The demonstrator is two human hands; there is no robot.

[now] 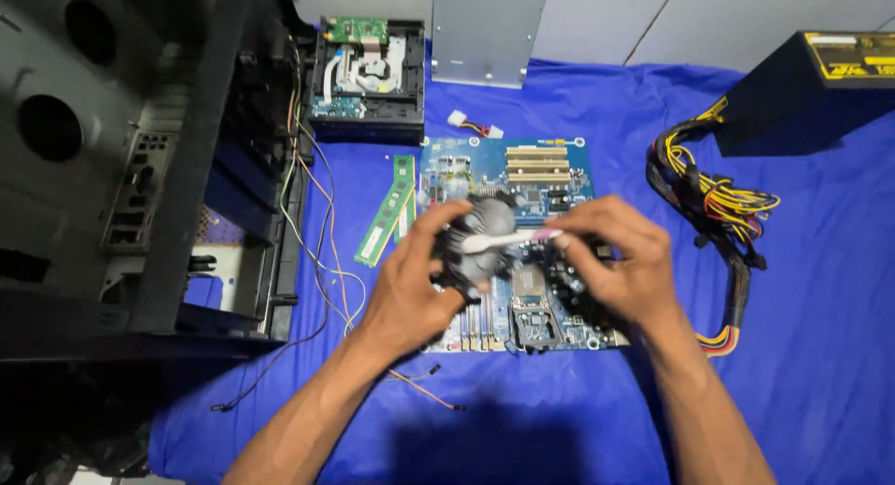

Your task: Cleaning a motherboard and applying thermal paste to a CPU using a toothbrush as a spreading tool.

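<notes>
The left hand (pixel 410 285) grips a round grey cooler fan (pixel 477 238), fingers clamped around its rim, holding it over the middle of a blue motherboard (pixel 536 182). The right hand (pixel 620 261) has its fingers pinched together on the handle of a toothbrush (pixel 513 238) — its long axis runs nearly level, left to right, the pale head end lying across the fan and pointing toward the left hand.

The single motherboard lies flat on a blue cloth (pixel 820 289). Two green memory sticks (pixel 390 210) lie side by side just left of it, long axes running near to far. An open black computer case (pixel 140 168) stands at the left, loose wires trailing out — one opened drive (pixel 366 75) sits behind the board, and one black power supply (pixel 820 84) with its bundle of cables (pixel 718 215) lies at the right.
</notes>
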